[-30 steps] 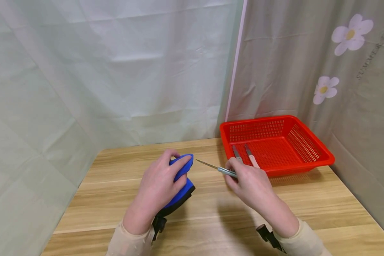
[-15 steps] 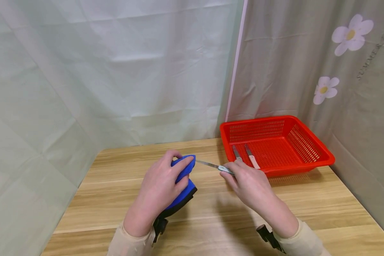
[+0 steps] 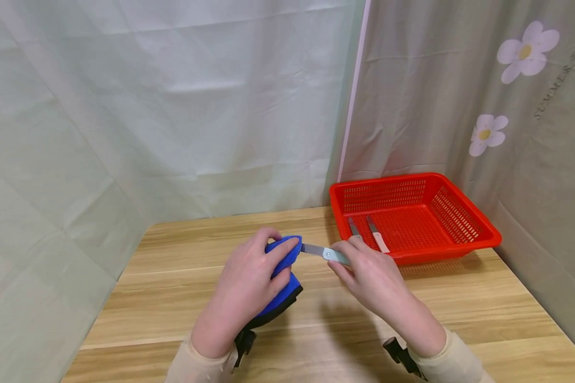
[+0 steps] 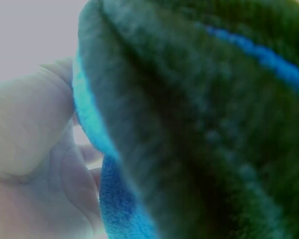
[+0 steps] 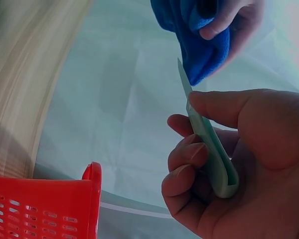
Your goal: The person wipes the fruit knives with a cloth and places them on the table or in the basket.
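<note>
My left hand (image 3: 244, 279) grips a folded blue cloth (image 3: 279, 299) with black edging, thumb and fingers pinching its upper corner. Soft folds of the same cloth (image 4: 154, 119) fill most of the left wrist view. In my right hand (image 3: 376, 274) is a folding knife (image 3: 336, 256) with a pale green handle, its blade pointing left. The fingers curl round the handle (image 5: 214, 164), and the thumb presses near the pivot. The blade (image 5: 184, 79) lies right against the cloth's edge; in the head view its tip is hidden by the cloth.
A red plastic basket (image 3: 414, 254) stands at the table's back right, beyond my right hand. Inside lie a grey-handled knife (image 3: 354, 227) and a pink-handled knife (image 3: 379, 240), blades out. Curtains (image 3: 230, 106) hang behind the wooden table (image 3: 172, 276).
My left hand has moved right with the cloth, which now covers the blade tip. The knife has turned so its blade shows broader. My right hand has shifted slightly left.
</note>
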The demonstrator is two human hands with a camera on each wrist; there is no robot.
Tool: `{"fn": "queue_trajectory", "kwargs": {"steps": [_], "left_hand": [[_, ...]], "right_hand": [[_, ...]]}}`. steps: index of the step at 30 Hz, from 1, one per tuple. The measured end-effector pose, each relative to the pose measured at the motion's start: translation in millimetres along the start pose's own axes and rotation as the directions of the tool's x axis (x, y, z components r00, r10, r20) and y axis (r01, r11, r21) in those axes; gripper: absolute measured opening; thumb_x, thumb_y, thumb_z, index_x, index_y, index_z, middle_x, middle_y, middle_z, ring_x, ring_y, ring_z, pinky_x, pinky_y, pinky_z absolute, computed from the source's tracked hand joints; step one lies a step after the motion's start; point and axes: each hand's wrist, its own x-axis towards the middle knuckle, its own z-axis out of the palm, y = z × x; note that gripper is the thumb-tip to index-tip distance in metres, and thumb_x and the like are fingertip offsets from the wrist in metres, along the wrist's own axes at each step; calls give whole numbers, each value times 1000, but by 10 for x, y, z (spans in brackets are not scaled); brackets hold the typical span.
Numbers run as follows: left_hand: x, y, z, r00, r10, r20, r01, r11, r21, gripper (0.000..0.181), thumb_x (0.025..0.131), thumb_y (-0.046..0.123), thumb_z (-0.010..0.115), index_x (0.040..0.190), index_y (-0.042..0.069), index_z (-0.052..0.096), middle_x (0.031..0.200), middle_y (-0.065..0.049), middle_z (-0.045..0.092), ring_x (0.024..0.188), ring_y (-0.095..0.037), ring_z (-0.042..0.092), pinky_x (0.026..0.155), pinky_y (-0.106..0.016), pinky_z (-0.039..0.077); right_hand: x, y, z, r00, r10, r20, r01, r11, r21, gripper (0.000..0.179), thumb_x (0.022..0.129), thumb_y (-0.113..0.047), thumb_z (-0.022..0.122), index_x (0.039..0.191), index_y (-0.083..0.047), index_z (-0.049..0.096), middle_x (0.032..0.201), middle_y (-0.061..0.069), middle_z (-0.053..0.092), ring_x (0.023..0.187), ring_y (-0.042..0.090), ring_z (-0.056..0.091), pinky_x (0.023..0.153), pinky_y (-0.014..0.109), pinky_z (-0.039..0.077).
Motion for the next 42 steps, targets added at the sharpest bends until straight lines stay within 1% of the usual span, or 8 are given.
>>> {"fn": "queue_trajectory", "kwargs": {"steps": [8, 12, 17, 25, 30, 35, 42], "left_hand": [[6, 92, 39, 1000, 15, 22, -15, 1000, -6, 48, 91, 19, 90, 138, 17, 79, 127, -13, 67, 99, -28, 69, 82, -45, 63], [11, 132, 49, 999, 36, 29, -35, 999, -9, 50, 91, 19, 90, 140, 17, 78, 128, -14, 66, 99, -27, 69, 83, -44, 63], [12, 171, 68, 998, 54, 32, -53, 999, -8, 49, 92, 19, 89, 140, 17, 77, 130, -13, 65, 102, -28, 70, 84, -45, 64], [5, 225, 84, 997, 48, 58, -48, 999, 2, 49, 93, 22, 89, 141, 20, 77, 131, -12, 65, 105, -29, 72, 85, -44, 64], [4, 231, 98, 997, 43, 66, -44, 999, 5, 48, 94, 23, 88, 141, 21, 77, 132, -12, 65, 105, -30, 72, 85, -44, 64], [1, 221, 107, 998, 43, 55, -43, 999, -4, 48, 93, 21, 88, 140, 20, 77, 132, -12, 65, 104, -29, 72, 84, -44, 63], [2, 167, 118, 998, 44, 39, -43, 999, -11, 48, 92, 17, 89, 139, 17, 78, 130, -14, 66, 101, -30, 72, 84, -45, 64]], "right_hand": [[-2, -16, 18, 1000, -13, -4, 14, 1000, 17, 26, 95, -21, 90, 117, -16, 78, 98, -5, 68, 75, 9, 55, 55, 24, 47], [-3, -19, 21, 1000, -17, 0, 17, 1000, 14, 25, 96, -21, 90, 117, -17, 78, 99, -6, 68, 74, 9, 55, 55, 25, 46], [-4, -28, 26, 1000, -20, 4, 20, 1000, 17, 24, 97, -22, 88, 118, -18, 78, 102, -5, 70, 76, 9, 59, 58, 26, 48], [-7, -40, 35, 999, -31, 7, 31, 999, 9, 23, 97, -23, 88, 118, -19, 77, 102, -5, 70, 75, 9, 60, 57, 25, 47], [-5, -43, 27, 999, -32, 14, 32, 999, 8, 24, 98, -23, 88, 118, -18, 77, 103, -5, 71, 75, 10, 60, 58, 25, 48], [-12, -43, 19, 999, -33, 20, 32, 999, 11, 23, 98, -23, 87, 118, -18, 77, 104, -5, 70, 76, 10, 60, 59, 25, 49], [-13, -35, 17, 999, -34, 15, 34, 999, 17, 24, 98, -22, 87, 119, -17, 77, 103, -6, 70, 75, 9, 59, 57, 25, 47]]}}
